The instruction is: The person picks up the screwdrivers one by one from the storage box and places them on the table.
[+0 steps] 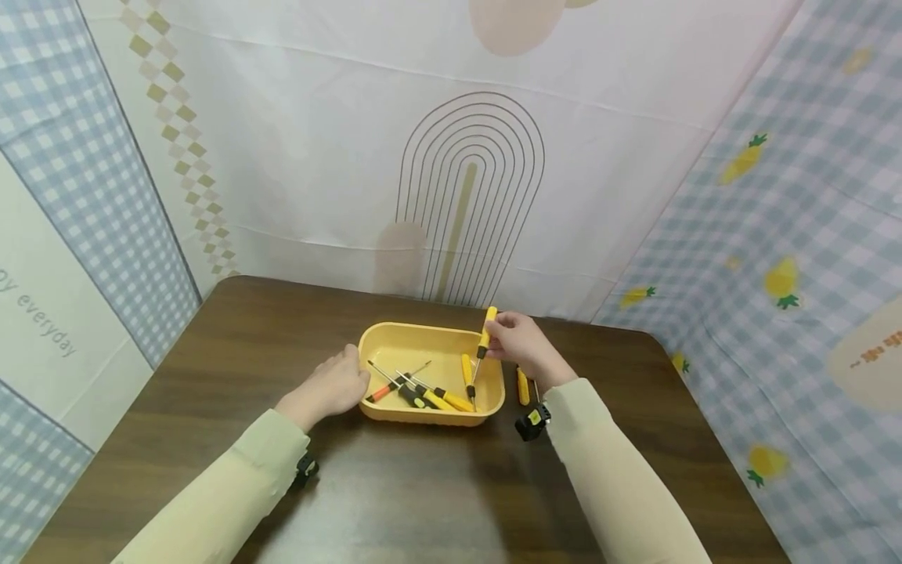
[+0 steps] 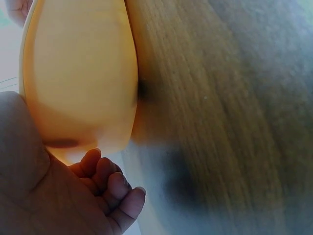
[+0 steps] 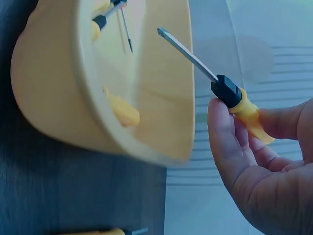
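Note:
Between the thumb and fingers of my right hand (image 1: 523,341) is a screwdriver (image 1: 488,323) with a yellow handle and black collar. Its metal shaft slants down over the right end of a yellow plastic bin (image 1: 402,333). The right wrist view shows the handle pinched and the screwdriver's bare shaft (image 3: 188,55). My left hand (image 1: 337,382) holds the bin's left end, fingers curled at its edge; the thumb's contact is partly hidden. Several screwdrivers lie inside, including an orange-handled one (image 1: 378,394) and a yellow-handled one (image 1: 468,370) at the right.
On the brown wooden table (image 1: 395,493), a yellow-handled tool (image 1: 522,386) lies right of the bin, partly behind the right wrist. A patterned white cloth (image 1: 317,157) hangs behind the table, and a checked cloth (image 1: 796,196) hangs at the right.

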`<state>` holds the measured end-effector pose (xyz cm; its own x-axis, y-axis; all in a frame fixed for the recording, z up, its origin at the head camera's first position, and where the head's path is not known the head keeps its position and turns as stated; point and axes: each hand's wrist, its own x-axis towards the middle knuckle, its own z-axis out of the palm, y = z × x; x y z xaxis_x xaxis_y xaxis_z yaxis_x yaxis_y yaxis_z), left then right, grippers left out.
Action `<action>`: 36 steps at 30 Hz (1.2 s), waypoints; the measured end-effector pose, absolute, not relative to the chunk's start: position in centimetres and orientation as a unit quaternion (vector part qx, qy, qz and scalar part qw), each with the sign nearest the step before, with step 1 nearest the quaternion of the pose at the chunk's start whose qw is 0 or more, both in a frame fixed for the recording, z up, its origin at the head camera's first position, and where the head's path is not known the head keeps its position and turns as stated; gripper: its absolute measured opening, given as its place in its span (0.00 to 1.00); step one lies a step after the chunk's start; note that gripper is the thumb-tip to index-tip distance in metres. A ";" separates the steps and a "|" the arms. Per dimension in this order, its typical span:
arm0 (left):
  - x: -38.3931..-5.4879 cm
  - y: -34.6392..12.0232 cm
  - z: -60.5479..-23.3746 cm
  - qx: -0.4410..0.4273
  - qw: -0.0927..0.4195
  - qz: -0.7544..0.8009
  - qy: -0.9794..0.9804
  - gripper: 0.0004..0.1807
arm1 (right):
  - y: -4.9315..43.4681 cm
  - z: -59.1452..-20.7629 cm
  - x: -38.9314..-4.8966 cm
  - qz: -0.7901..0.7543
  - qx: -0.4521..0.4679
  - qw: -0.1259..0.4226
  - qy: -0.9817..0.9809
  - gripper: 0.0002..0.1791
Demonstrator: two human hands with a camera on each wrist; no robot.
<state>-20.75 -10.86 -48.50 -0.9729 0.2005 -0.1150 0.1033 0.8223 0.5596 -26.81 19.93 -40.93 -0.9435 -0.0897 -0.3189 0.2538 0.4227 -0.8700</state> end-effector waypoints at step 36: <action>-21.1 -10.7 -48.7 0.072 0.094 0.289 0.950 0.22 | 32.7 -46.9 -28.4 -0.499 0.139 0.162 0.840 0.22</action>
